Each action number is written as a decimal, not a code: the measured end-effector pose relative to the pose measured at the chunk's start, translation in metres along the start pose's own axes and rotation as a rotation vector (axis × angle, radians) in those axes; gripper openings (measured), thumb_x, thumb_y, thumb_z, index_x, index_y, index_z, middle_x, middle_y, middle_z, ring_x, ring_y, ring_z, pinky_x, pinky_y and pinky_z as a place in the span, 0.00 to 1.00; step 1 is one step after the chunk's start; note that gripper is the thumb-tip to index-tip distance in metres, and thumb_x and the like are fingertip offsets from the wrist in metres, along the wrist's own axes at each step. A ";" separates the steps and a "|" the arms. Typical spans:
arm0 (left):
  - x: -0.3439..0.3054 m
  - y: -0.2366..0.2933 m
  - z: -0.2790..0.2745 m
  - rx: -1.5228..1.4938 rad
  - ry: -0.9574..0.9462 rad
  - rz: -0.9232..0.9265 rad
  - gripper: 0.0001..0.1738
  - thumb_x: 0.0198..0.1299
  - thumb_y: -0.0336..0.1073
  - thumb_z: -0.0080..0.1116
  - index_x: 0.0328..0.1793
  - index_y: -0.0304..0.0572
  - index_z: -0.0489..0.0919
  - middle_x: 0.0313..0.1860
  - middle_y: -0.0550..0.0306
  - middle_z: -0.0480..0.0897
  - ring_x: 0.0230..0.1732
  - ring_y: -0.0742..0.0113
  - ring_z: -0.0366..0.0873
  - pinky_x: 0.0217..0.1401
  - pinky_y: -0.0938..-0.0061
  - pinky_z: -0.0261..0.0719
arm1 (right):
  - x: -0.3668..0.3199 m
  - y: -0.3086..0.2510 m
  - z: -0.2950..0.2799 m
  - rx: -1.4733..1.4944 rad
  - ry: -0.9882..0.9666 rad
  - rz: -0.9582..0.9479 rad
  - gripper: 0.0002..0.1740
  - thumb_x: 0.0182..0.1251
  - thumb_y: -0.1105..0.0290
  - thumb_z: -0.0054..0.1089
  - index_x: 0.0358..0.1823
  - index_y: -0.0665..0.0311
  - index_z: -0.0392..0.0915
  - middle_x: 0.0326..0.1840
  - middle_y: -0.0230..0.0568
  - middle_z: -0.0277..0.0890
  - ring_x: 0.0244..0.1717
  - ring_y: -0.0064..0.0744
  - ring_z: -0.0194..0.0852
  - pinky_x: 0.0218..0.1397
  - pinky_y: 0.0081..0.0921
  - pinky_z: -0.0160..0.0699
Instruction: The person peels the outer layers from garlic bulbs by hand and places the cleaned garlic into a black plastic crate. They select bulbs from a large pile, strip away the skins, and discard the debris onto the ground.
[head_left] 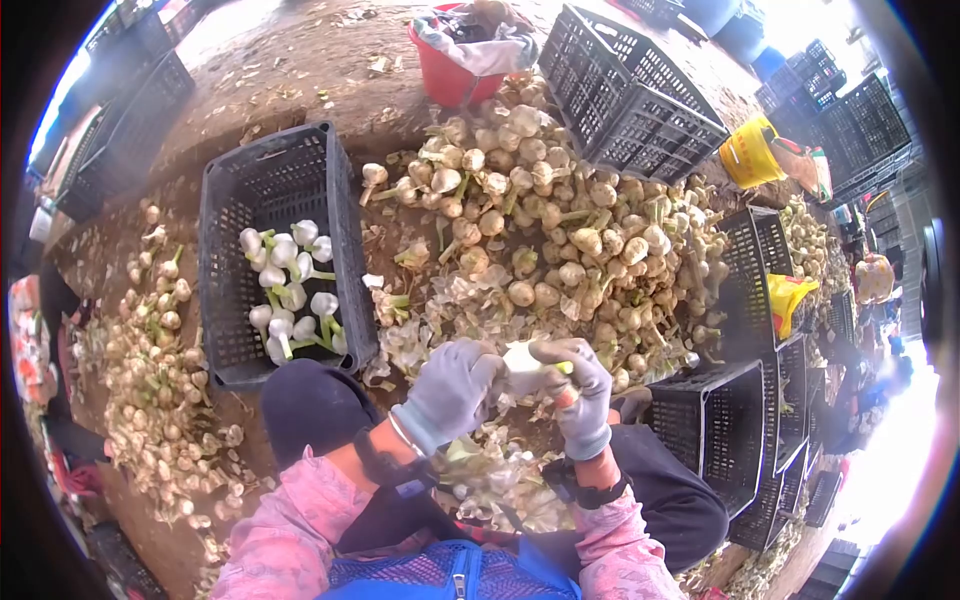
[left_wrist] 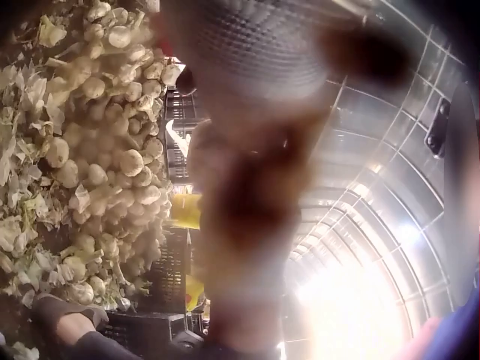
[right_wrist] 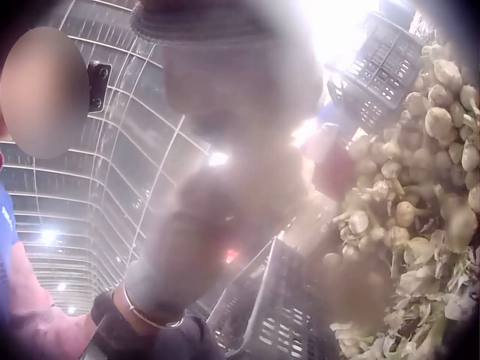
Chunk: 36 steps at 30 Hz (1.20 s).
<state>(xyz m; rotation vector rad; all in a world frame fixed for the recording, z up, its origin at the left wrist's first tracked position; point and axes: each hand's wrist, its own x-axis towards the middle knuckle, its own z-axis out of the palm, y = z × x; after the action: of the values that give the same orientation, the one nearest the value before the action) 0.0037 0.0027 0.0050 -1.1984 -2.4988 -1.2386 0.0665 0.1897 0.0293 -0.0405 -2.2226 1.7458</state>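
In the head view, a white garlic bulb with a short green stem is held between two grey-gloved hands above a litter of papery skins. The left hand grips the bulb from the left, its fingers curled in toward it. From the other side the right hand curls round the bulb and its stem, with some bare skin showing at a finger. Both wrist views are blurred up close; the left glove and right glove hide the bulb there.
A black crate with several peeled white garlic bulbs stands at the left. Ahead spreads a heap of unpeeled garlic. Around it are a red bucket, an upper black crate, a yellow bucket and right-hand crates.
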 end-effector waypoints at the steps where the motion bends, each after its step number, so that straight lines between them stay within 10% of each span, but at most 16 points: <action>1: -0.002 0.000 0.002 0.036 -0.026 -0.014 0.15 0.45 0.30 0.64 0.40 0.43 0.75 0.36 0.54 0.76 0.41 0.50 0.76 0.44 0.59 0.73 | -0.004 0.006 -0.003 0.087 0.050 0.091 0.15 0.69 0.64 0.63 0.49 0.68 0.84 0.45 0.40 0.82 0.47 0.30 0.78 0.53 0.27 0.75; 8: -0.004 -0.012 0.008 0.453 -0.761 -0.357 0.13 0.50 0.35 0.64 0.43 0.46 0.80 0.42 0.53 0.81 0.47 0.53 0.81 0.47 0.60 0.78 | -0.005 0.017 -0.003 0.970 0.282 0.547 0.20 0.74 0.55 0.57 0.53 0.66 0.79 0.48 0.41 0.82 0.43 0.34 0.82 0.45 0.33 0.83; 13: -0.010 -0.024 0.014 0.466 -0.770 -0.314 0.11 0.53 0.37 0.62 0.42 0.45 0.82 0.41 0.53 0.83 0.44 0.53 0.84 0.46 0.60 0.79 | 0.012 0.003 0.019 1.231 0.388 0.734 0.20 0.72 0.49 0.57 0.49 0.58 0.79 0.48 0.44 0.81 0.48 0.44 0.82 0.46 0.45 0.83; 14: -0.010 -0.023 0.016 0.416 -0.806 -0.392 0.11 0.56 0.37 0.60 0.44 0.45 0.82 0.42 0.52 0.83 0.46 0.53 0.83 0.47 0.60 0.80 | 0.018 0.008 0.024 1.493 0.132 0.607 0.21 0.72 0.52 0.57 0.56 0.59 0.77 0.52 0.45 0.80 0.50 0.44 0.81 0.50 0.42 0.83; 17: 0.008 -0.009 0.012 0.382 -1.044 -0.407 0.11 0.60 0.37 0.57 0.47 0.47 0.83 0.45 0.50 0.82 0.50 0.51 0.82 0.50 0.59 0.80 | 0.034 -0.008 0.060 1.283 -0.100 0.431 0.32 0.70 0.56 0.60 0.71 0.62 0.66 0.63 0.44 0.74 0.56 0.37 0.77 0.56 0.35 0.79; 21: -0.009 -0.023 0.014 0.277 -0.770 -0.331 0.20 0.59 0.46 0.58 0.54 0.47 0.80 0.41 0.50 0.81 0.47 0.50 0.82 0.45 0.55 0.81 | 0.068 0.075 0.063 0.535 -0.112 0.404 0.30 0.67 0.64 0.66 0.69 0.63 0.71 0.65 0.42 0.75 0.59 0.26 0.75 0.57 0.24 0.78; 23: -0.008 -0.024 0.022 0.248 -0.758 -0.327 0.22 0.58 0.49 0.60 0.55 0.47 0.79 0.44 0.50 0.80 0.48 0.50 0.81 0.46 0.55 0.81 | 0.079 0.159 0.037 -0.506 -0.132 0.359 0.30 0.63 0.65 0.67 0.68 0.56 0.71 0.60 0.51 0.76 0.56 0.44 0.79 0.57 0.36 0.81; 25: 0.001 -0.020 0.022 0.189 -0.760 -0.324 0.23 0.58 0.50 0.60 0.56 0.47 0.79 0.44 0.50 0.81 0.48 0.50 0.81 0.46 0.55 0.80 | 0.085 0.213 0.020 -0.926 -0.221 0.472 0.36 0.62 0.66 0.61 0.74 0.44 0.63 0.68 0.53 0.67 0.57 0.55 0.78 0.56 0.45 0.80; 28: 0.008 -0.018 0.025 0.130 -0.772 -0.320 0.25 0.60 0.52 0.59 0.59 0.47 0.78 0.45 0.50 0.81 0.48 0.49 0.81 0.47 0.55 0.80 | 0.088 0.260 0.014 -1.158 -0.480 0.580 0.37 0.60 0.69 0.60 0.74 0.44 0.63 0.70 0.53 0.65 0.58 0.56 0.78 0.56 0.48 0.80; 36: 0.001 -0.030 0.035 -0.041 -0.558 -0.406 0.28 0.61 0.52 0.58 0.62 0.42 0.75 0.48 0.47 0.80 0.49 0.47 0.80 0.51 0.57 0.77 | 0.066 0.314 0.002 -0.920 -0.440 0.391 0.36 0.60 0.69 0.62 0.72 0.55 0.63 0.64 0.53 0.73 0.60 0.53 0.76 0.61 0.47 0.76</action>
<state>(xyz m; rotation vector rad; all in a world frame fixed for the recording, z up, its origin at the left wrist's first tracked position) -0.0094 0.0176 -0.0362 -1.2190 -3.2706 -1.1524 -0.0501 0.2822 -0.2545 -0.3387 -3.3401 0.7430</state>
